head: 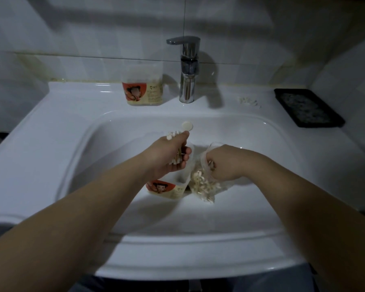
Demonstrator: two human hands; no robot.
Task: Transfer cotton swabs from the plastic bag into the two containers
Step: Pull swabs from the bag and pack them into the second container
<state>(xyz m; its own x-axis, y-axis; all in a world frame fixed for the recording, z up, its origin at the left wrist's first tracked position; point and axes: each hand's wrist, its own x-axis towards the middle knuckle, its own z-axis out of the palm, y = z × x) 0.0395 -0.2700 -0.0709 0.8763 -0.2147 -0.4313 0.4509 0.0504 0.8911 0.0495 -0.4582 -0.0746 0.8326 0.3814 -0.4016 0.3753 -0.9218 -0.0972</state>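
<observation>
Both forearms are bare up to the left hand (pixel 167 154) and right hand (pixel 226 163), with dark grey-blue clothing (pixel 89 285) just visible at the bottom edge

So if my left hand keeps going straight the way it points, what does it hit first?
Probably the small round white disc at the back wall of the basin, just beyond the left hand, though depth is unclear. The faucet stands behind that.

A chrome faucet (pixel 187 81) stands behind the white sink (pixel 51 133), a black tray (pixel 308 107) on its right ledge.
</observation>
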